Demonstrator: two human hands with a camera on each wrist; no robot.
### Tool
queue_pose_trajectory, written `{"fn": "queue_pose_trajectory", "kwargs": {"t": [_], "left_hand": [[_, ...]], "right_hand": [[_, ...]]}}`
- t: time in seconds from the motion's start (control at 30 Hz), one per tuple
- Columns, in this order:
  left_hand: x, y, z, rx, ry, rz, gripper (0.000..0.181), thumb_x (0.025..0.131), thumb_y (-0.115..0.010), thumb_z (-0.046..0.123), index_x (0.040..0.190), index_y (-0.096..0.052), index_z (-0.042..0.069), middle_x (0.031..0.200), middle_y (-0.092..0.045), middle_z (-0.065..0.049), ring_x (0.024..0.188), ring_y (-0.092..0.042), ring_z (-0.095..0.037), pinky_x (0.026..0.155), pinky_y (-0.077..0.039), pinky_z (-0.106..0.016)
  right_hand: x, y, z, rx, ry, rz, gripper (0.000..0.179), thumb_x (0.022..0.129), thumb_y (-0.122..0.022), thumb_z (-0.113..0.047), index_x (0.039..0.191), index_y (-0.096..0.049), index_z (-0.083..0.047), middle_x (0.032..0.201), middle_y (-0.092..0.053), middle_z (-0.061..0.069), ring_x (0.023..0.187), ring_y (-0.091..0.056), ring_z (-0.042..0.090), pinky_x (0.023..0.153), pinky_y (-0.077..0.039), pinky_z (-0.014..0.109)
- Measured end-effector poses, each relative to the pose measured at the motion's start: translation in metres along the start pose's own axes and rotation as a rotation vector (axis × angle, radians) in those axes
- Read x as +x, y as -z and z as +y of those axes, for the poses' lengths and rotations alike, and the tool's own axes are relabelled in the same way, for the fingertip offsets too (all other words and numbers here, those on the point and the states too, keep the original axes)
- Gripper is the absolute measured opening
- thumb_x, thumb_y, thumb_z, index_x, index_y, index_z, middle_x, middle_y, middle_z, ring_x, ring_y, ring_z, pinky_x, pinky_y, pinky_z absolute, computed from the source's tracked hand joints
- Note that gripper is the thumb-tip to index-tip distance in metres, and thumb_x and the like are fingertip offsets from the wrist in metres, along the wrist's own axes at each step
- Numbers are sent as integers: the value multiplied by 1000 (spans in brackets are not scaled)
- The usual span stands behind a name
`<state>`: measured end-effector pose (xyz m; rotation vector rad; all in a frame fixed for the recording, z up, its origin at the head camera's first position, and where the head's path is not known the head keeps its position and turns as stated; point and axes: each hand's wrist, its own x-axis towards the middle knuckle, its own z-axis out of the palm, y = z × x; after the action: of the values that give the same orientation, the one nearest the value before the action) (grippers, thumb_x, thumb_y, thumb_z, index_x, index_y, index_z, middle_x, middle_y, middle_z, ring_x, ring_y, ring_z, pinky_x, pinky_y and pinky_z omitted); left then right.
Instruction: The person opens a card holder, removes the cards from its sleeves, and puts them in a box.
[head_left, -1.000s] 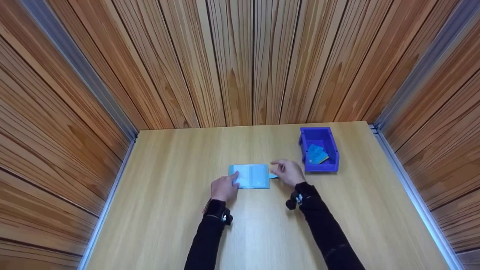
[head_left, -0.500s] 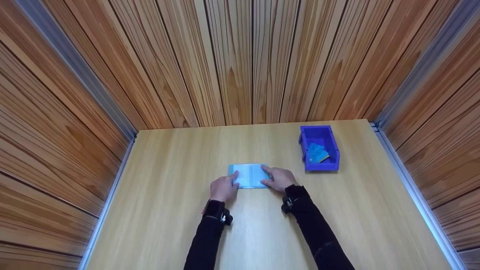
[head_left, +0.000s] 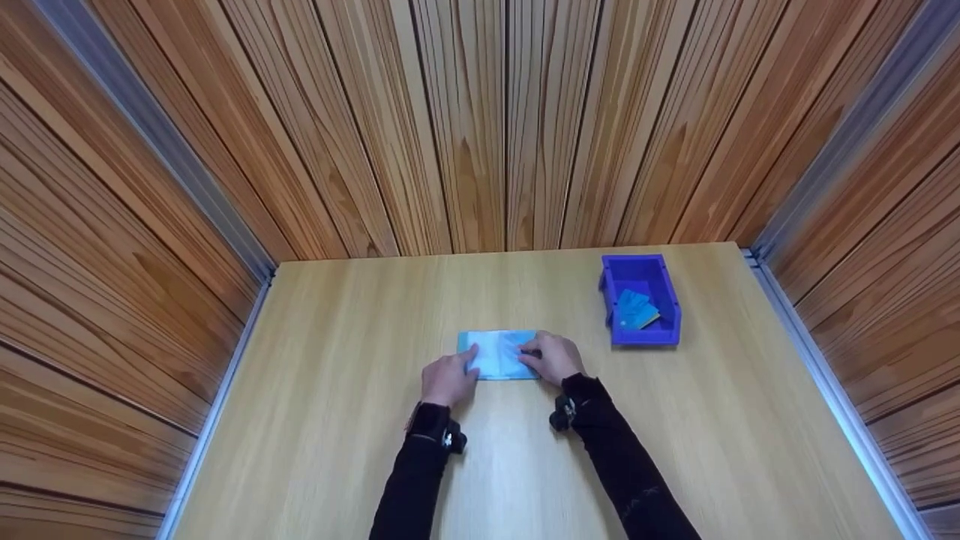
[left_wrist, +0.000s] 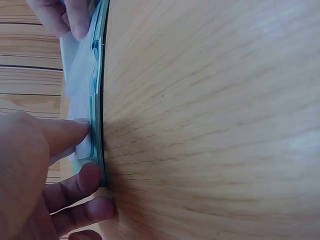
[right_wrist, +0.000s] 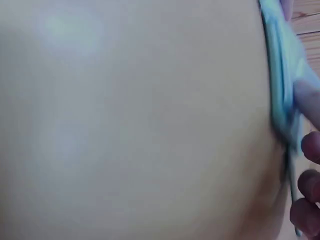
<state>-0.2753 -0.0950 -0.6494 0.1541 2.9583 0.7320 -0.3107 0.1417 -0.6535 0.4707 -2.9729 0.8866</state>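
A light blue card holder (head_left: 487, 354) lies open on the table, its translucent plastic sleeves (left_wrist: 80, 75) facing up. My left hand (head_left: 448, 377) holds its left end. In the left wrist view, the thumb (left_wrist: 75, 130) presses on the sleeves while the other fingers (left_wrist: 87, 177) curl by the end of the cover. At the right end, my right hand (head_left: 553, 358) pinches a clear sleeve, which looks slightly raised and creased. The right wrist view is blurred, showing the holder's edge (right_wrist: 276, 70) with a fingertip against the sleeve.
A purple bin (head_left: 646, 336) stands at the back right of the wooden table (head_left: 337, 360), with several blue cards (head_left: 635, 309) inside. Wood-panelled walls (head_left: 480, 150) enclose the back and sides, with metal rails (head_left: 217, 405) along the side edges.
My right hand has moved left from beside the strap onto the holder's right end, and its fingers have closed on a sleeve. The left hand has stayed in place.
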Motion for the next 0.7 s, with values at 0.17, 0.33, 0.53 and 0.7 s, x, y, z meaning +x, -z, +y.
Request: {"fn": "queue_pose_trajectory", "kwargs": {"t": [0.17,0.33,0.53,0.7], "left_hand": [[1,-2,-2,-1,-5,-2,50,100,-68,30,148,-58,23,120,-75,-15,101,-70,-25,90,-53,-43],[-1,-4,-6,-29,-2,30,52,102,-66,28,152,-53,23,129,-72,-10,104,-69,-23,95,-53,-43],[2,2,-3,-25,-74,203,52,103,-63,31,154,-52,26,84,-70,-6,75,-63,-23,70,-50,-39],[2,7,2,-13,-157,261,49,105,-59,39,153,-52,31,82,-71,-7,75,-67,-23,68,-52,-40]], "right_hand": [[4,-2,-10,138,-80,56,22,94,-79,-28,111,-83,-16,95,-77,0,87,-70,18,78,-52,36],[5,-2,-17,403,-219,30,43,100,-71,-26,141,-66,-17,111,-78,7,73,-65,11,63,-51,28],[5,-2,-24,655,-217,-40,55,110,-52,-25,162,-37,-16,124,-74,15,45,-40,10,42,-38,23],[6,-8,-30,614,-151,-135,51,112,-47,-24,160,-38,-11,126,-74,8,51,-41,8,50,-37,24]]}}
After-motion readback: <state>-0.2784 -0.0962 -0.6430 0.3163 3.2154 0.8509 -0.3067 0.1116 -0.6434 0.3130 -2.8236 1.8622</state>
